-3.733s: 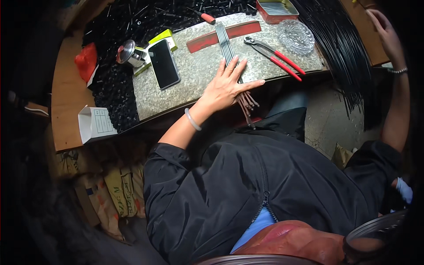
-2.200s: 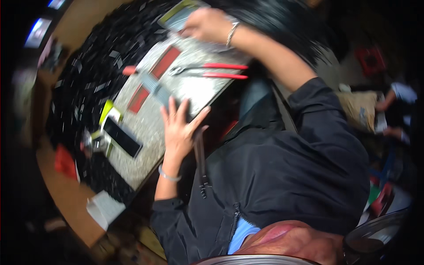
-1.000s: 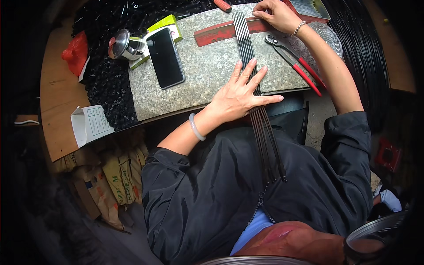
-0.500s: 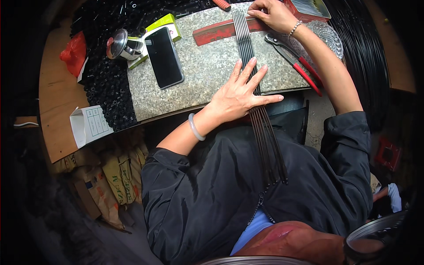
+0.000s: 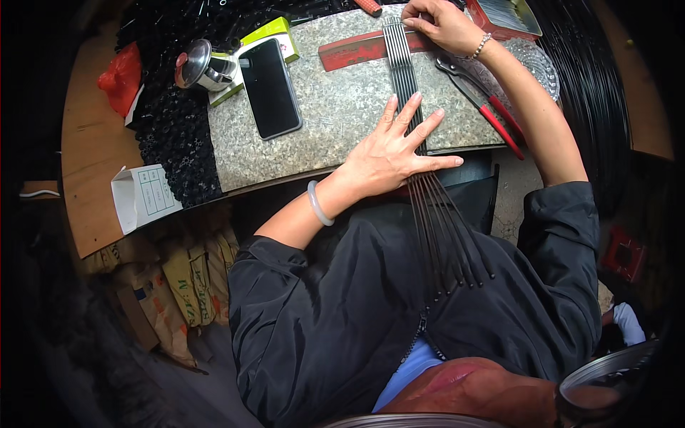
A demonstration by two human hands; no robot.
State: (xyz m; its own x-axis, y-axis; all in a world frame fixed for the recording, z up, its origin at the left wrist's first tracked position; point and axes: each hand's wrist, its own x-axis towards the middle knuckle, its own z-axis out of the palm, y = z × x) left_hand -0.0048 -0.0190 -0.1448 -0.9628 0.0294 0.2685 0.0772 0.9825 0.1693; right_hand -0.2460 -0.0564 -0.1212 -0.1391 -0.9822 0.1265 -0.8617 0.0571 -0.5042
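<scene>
A row of thin black rods (image 5: 401,64) lies side by side across the stone slab (image 5: 335,100). Their far stretch crosses a worn red metal bar (image 5: 357,51), while the near ends fan out over my lap with small knobs at the tips. Flat across the middle of the rods rests my left hand (image 5: 389,153), fingers spread. My right hand (image 5: 442,27) is at their far ends, thumb and fingertips pinched together; whatever is between them is too small to make out. Red-handled pliers (image 5: 492,118) lie below my right forearm.
Left of the rods are a black phone (image 5: 270,89), a yellow-green box (image 5: 285,43) and a lidded metal pot (image 5: 200,68). Small black parts (image 5: 168,135) cover the left side. At right stand a glass dish (image 5: 535,68), a red tray of thin pins (image 5: 503,16) and long black rods (image 5: 589,85).
The near ends of the rods have spread wider apart, some swinging right. The right hand stays pinched at the far ends, and the left hand keeps its place on the rods.
</scene>
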